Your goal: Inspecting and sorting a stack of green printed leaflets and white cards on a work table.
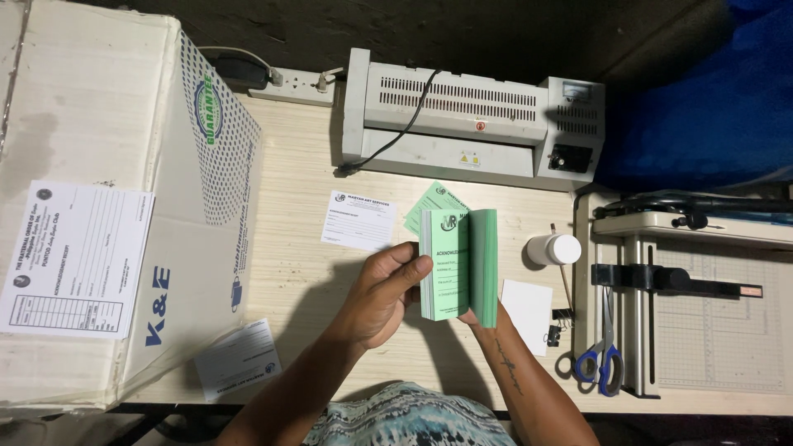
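A big cardboard box (107, 165) fills the left of the view, its off-white skin creased and stained, one face speckled with a dotted pattern; a printed white form (74, 258) lies flat on its top. The box stands on a pale wood-grain table (297, 264) with a smooth laminate look. At the far edge sits a boxy grey-white laminator (471, 124) with ribbed vent slots, a black cable draped over it, and a white power strip (301, 85) just to its left. On the right rests a paper cutter (702, 306), cream metal with a gridded bed and a black clamp bar. Blue-handled scissors (600, 359) lie against its left edge.

At the table's middle, the person holds a thick pad of green slips (457, 264) upright above the surface. The left hand (382, 293) grips it, thumb pressed on the printed front sheet, fingers curled. The right hand (477, 318) is mostly hidden behind the pad; it supports the pad from below and behind, while the pad's right half fans open.

A loose green slip (425, 202) pokes out behind the pad, beside a white printed slip (358, 220). Another white form (238, 359) lies at the near edge. A blank white card (527, 314) sits right of the pad, a small white cylindrical bottle (555, 249) lies above it, and black binder clips (557, 326) rest by the card's right edge
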